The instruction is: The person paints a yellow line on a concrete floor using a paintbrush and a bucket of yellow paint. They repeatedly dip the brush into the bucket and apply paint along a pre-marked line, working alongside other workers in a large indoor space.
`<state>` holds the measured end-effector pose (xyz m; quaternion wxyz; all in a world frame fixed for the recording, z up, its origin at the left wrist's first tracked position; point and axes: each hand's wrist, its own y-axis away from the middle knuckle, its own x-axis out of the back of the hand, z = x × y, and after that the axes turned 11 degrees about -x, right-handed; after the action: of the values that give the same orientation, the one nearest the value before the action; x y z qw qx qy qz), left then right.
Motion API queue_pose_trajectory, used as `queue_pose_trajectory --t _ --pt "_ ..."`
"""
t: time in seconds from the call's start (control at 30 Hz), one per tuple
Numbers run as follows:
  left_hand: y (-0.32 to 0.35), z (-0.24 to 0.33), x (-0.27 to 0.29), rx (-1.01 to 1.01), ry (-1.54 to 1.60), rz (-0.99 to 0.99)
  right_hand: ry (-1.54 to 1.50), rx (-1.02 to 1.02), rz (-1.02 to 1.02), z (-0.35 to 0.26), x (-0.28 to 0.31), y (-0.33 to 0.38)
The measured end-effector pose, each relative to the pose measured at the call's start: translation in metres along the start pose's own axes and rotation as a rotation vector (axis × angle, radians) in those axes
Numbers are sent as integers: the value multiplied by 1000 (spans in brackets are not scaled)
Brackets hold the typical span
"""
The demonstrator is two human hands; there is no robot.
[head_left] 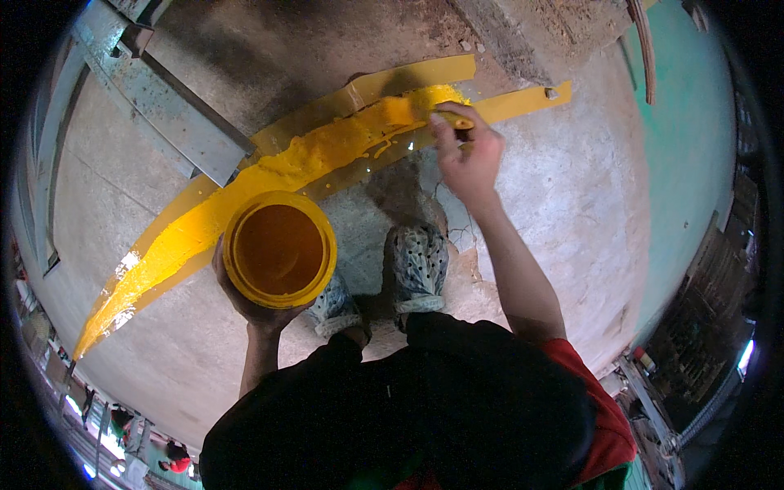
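My left hand (245, 298) is wrapped round the side and underside of a yellow paint bucket (328, 245). Dark amber-looking paint (282, 249) fills part of it. In my right hand (474, 159), closed fingers grip a paintbrush by its yellow handle (459, 122); its bristles are smeared and hard to make out against the paint. The brush is at the far right end of a wet yellow stripe (302, 155) on the concrete floor. Strips of tan masking tape (523, 102) border the stripe, with drips and splashes on the near strip.
A grey metal beam (175, 114) reaches over the stripe at left. My paint-spotted clogs (420, 265) stand just behind the stripe. A concrete block (539, 37) and a wooden stick (643, 53) lie at the far right. Green floor (686, 163) borders the right. A person in red (175, 459) is at lower left.
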<state>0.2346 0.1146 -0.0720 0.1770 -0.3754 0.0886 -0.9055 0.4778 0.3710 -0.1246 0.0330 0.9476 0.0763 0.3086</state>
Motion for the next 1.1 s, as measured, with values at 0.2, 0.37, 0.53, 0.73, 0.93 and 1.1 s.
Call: queue_pose_trajectory --t 0.2,0.37,0.53,0.73,0.93,1.1 --pt "-2 -3 2 -45 22 11 309 197 262 23 53 -44" --pt "-3 -2 0 -51 1 20 263 120 314 1 67 -37" --pt "-5 -2 -1 -39 -16 3 -61 -84 34 10 25 -25" --pt "-4 1 1 -36 -29 44 281 62 199 21 54 -53" --pt "-11 5 -2 -52 -8 40 -18 -104 42 -10 24 -14" --pt "-12 5 1 -76 10 38 138 -94 80 26 15 -33"
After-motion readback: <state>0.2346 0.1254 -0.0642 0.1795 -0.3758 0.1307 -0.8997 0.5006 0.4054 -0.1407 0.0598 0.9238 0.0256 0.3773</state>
